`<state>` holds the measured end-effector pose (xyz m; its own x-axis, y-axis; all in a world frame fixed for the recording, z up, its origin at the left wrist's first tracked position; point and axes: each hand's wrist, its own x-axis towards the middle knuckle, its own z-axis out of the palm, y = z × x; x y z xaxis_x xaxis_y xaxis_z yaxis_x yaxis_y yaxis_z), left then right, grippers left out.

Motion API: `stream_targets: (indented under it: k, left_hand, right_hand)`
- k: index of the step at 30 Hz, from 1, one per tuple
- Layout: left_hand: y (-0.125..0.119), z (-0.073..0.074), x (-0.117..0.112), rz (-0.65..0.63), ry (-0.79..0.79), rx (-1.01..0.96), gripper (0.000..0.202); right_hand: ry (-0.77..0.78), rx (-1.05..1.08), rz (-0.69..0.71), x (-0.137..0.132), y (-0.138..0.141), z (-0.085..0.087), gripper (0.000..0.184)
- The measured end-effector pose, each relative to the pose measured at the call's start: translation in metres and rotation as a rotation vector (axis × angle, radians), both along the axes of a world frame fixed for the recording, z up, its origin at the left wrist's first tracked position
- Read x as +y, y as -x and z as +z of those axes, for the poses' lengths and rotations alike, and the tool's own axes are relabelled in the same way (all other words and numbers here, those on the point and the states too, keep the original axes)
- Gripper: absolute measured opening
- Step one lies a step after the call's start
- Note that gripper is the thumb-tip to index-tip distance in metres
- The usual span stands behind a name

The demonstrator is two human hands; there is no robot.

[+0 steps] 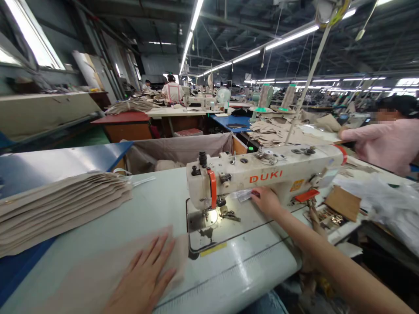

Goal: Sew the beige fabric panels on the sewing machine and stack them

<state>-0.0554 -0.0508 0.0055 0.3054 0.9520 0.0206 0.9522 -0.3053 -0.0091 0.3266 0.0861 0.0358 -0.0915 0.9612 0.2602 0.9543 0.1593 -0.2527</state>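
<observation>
My left hand lies flat with fingers spread on a beige fabric piece near the front edge of the pale sewing table. My right hand reaches under the arm of the white DUKI sewing machine. Its fingers curl around a small clear or white slip just right of the needle area, which is lit by a small lamp.
A tall stack of beige fabric pieces lies at the left on the table. A grey cloth bin stands behind the machine. A person in pink works at the right. Brown card and small parts lie right of the machine.
</observation>
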Motion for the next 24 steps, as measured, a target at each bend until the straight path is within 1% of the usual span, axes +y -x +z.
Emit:
stream_targets:
  k: [3, 6, 10, 13, 14, 16, 18, 20, 22, 24]
  left_hand:
    - [-0.02, 0.001, 0.003, 0.092, 0.018, 0.016, 0.058]
    - [-0.034, 0.008, 0.009, 0.117, 0.062, 0.012, 0.058]
    - [-0.036, 0.015, 0.022, 0.135, 0.067, -0.007, 0.056]
    - [-0.03, 0.013, 0.027, 0.127, -0.016, -0.047, 0.052]
    - [-0.026, 0.012, 0.027, 0.106, -0.064, -0.062, 0.051]
    - [-0.018, 0.009, 0.021, 0.013, -0.195, -0.098, 0.05]
    - [-0.008, 0.005, 0.01, -0.122, -0.324, -0.116, 0.049]
    - [0.001, 0.003, -0.004, -0.238, -0.413, -0.105, 0.05]
    - [0.009, 0.001, -0.02, -0.273, -0.44, -0.077, 0.053]
    - [0.018, -0.001, -0.033, -0.236, -0.423, -0.063, 0.054]
  right_hand:
    - [0.052, -0.031, -0.043, 0.007, 0.003, -0.001, 0.015]
    - [0.1, -0.057, -0.076, 0.009, 0.006, 0.001, 0.018]
    - [0.151, -0.094, -0.082, 0.01, 0.009, 0.004, 0.021]
    - [0.161, -0.13, -0.071, 0.011, 0.01, 0.004, 0.022]
    - [0.162, -0.142, -0.065, 0.011, 0.01, 0.004, 0.022]
    - [0.16, -0.16, -0.058, 0.011, 0.01, 0.003, 0.022]
    - [0.153, -0.169, -0.055, 0.009, 0.01, 0.003, 0.021]
    - [0.142, -0.167, -0.055, 0.008, 0.009, 0.004, 0.021]
    - [0.127, -0.152, -0.05, 0.007, 0.008, 0.005, 0.02]
    - [0.105, -0.127, -0.038, 0.005, 0.007, 0.008, 0.02]
